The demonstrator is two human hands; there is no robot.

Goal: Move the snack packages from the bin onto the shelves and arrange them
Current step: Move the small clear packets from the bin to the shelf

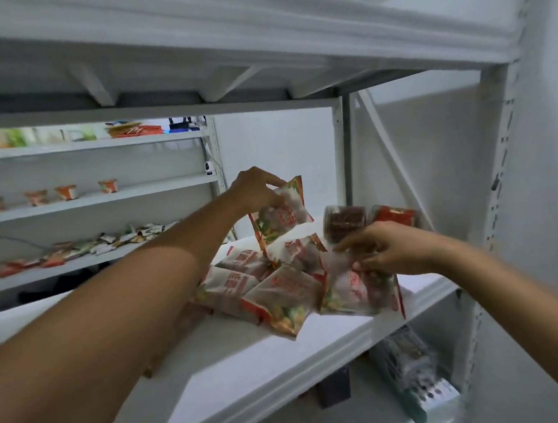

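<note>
Here the left hand (257, 188) pinches the top edge of a raised packet (279, 213) between thumb and curled fingers. It hangs upright just above the pile (268, 283), probably lifted clear so it can be set down in its own place rather than on the heap. The right hand (389, 247) has its fingertips bunched on the upper edge of an end packet (359, 292) at the right of the pile. That packet's lower edge rests on the shelf (279, 357) near the front lip, so the grip looks meant to stand it up or draw it sideways. The other packets lie flat and overlapping in the middle of the shelf, loosely dumped, so I judge the arranging has only begun. Behind the right hand, towards the back, stand a brown tub (346, 222) and a red pack (396, 216), close together; the row may be meant to line up in front of them. The bin is out of view. A far rack (106, 144) holds cups (66, 191) and sachets (111, 241).
</note>
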